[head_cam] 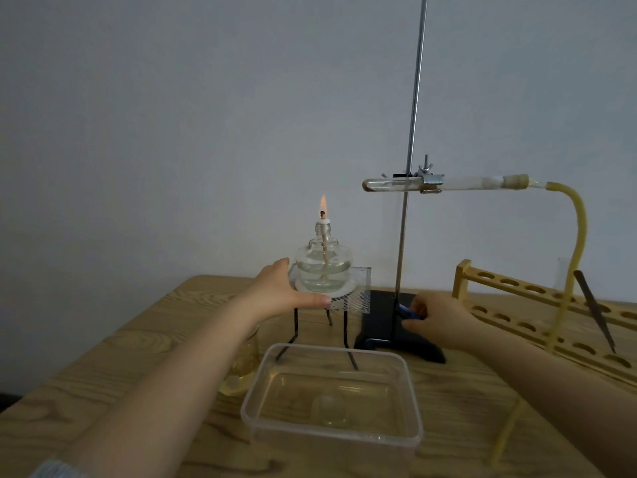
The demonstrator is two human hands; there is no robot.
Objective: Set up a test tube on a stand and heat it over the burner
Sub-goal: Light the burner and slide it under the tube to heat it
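Wooden table (144,343) fills the lower frame. At centre right, the stand (406,236) clamps the test tube (389,184) horizontally. Left of centre, the lit burner (324,263) sits on a tripod's gauze (358,288), whose edge the left hand (282,294) pinches. The right hand (437,315) grips a small blue object (406,312) over the stand's base.

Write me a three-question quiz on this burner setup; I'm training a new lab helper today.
1. True or false: the alcohol burner is lit.
2. The flame stands where relative to the clamped test tube? A. directly beneath it B. off to its left and lower C. above it
3. Which hand holds the wire gauze under the burner, and what is the other doing?

Key:
1. True.
2. B.
3. The left hand holds the gauze edge; the right hand holds a small blue object over the stand base.
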